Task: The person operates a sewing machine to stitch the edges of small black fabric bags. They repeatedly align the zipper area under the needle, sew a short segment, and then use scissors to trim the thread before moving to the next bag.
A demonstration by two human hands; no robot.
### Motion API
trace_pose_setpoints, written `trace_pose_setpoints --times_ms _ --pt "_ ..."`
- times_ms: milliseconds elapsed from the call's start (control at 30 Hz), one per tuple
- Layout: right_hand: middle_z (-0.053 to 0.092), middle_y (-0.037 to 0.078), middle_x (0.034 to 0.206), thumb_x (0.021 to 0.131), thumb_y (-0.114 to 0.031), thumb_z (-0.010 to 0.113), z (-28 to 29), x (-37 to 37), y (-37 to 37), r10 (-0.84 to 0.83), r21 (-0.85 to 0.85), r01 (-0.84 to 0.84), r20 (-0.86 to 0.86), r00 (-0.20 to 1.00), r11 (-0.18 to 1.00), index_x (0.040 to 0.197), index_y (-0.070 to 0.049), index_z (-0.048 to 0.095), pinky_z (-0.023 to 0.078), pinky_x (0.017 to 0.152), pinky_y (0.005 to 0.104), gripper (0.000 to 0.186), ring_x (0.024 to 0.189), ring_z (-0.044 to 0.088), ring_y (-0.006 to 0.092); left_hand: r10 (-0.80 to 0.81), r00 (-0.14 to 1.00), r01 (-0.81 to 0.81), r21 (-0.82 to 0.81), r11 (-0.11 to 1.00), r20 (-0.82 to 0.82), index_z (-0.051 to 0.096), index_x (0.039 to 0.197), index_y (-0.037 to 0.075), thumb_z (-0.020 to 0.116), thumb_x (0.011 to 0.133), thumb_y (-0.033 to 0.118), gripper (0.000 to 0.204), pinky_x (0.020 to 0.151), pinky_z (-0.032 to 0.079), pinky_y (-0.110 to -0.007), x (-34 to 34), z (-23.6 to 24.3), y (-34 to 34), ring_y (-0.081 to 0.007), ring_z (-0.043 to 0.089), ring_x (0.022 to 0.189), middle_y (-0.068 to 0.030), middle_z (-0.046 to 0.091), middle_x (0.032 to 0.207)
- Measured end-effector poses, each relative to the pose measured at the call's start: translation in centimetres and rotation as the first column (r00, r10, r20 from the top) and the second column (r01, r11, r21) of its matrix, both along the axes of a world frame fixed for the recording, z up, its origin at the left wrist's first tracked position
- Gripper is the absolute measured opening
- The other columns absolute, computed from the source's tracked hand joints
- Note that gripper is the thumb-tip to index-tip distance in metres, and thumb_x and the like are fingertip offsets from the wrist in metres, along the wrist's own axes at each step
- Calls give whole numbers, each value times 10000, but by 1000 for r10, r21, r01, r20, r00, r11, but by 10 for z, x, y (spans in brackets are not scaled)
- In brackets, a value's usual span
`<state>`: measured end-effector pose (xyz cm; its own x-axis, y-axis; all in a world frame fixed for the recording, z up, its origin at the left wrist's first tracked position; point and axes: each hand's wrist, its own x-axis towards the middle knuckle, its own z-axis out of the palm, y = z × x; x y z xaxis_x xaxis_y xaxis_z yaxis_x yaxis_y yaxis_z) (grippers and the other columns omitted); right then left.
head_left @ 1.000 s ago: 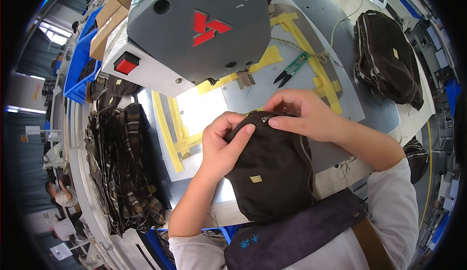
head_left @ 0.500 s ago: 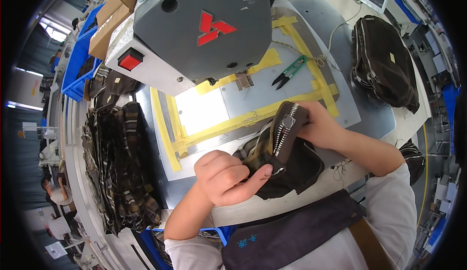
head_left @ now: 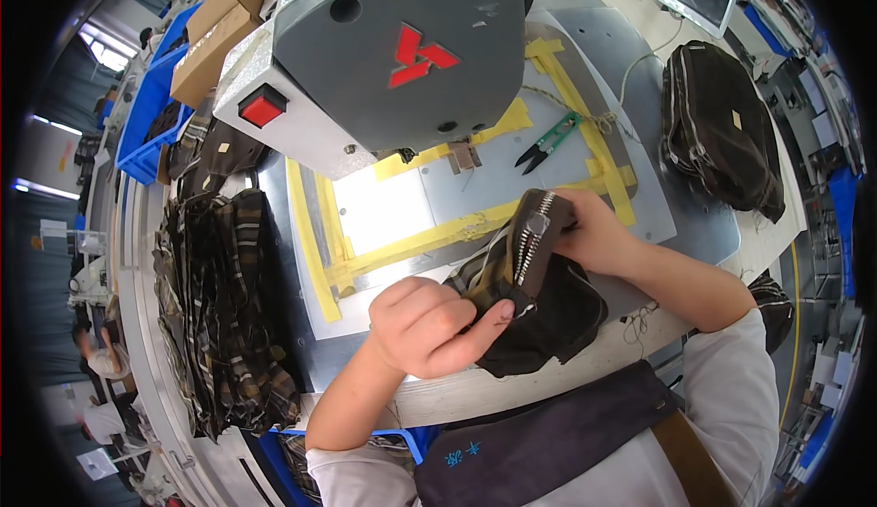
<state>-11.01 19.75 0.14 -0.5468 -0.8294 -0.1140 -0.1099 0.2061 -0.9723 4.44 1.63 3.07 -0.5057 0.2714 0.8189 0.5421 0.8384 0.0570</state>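
While the dark pouch [head_left: 553, 324] is pinched by the left hand [head_left: 425, 329] and gripped by the right hand [head_left: 598, 233], both closed, it is held near the table's front edge [head_left: 448, 403], open room left toward the green snips [head_left: 554, 141].

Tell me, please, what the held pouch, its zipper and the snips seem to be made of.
Pouch: probably woven fabric, matte dark brown, as it creases softly.
Zipper: likely metal, its silvery teeth glinting.
Snips: thin, pointed dark blades suggest metal; green handles, painted metal or plastic, I cannot tell.
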Motion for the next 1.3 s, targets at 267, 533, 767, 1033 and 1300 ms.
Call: trace_pose_setpoints --times_ms 267,533,767,1033,1300 --pt "670 195 955 794 -205 710 28 -2 -21 512 189 -476 -330 793 859 1038 -5 652 494 812 414 321 927 637 360 84 822 -133 47 990 563 622 1212 102 866 600 354 706 700 534 -341 -11 56 20 -288 655 834 -103 633 1069" --pt "641 156 804 805 -285 699 9 -52 -10 486 310 -425 -152 861 850 951 9 635 473 680 362 335 743 615 285 251 583 -599 200 775 773 666 1069 75 722 816 158 272 680 525 -375 9 -8 -33 -309 670 793 -147 679 902" --pt "677 77 858 826 -238 723 20 -30 -42 479 273 -430 -144 866 860 1041 -28 663 479 672 305 307 764 627 178 83 450 -402 118 908 889 652 1106 21 732 820 234 365 816 507 -329 -34 16 -13 -291 667 932 -172 686 1000" --pt "647 51 1088 803 -190 689 -18 -101 3 67 48 -67 -950 306 997 1032 -84 680 487 833 366 252 980 609 239 -256 538 -446 529 721 803 658 1086 32 638 917 188 231 791 485 -286 -54 -16 -40 -173 636 837 -85 685 918" --pt "663 80 963 875 -231 676 2 -79 3 -57 93 118 -495 867 989 991 -50 680 492 746 314 216 839 620 207 -416 717 -475 828 298 560 609 1135 -18 626 944 147 252 813 471 -233 -60 -20 -19 -94 583 897 -51 659 984"
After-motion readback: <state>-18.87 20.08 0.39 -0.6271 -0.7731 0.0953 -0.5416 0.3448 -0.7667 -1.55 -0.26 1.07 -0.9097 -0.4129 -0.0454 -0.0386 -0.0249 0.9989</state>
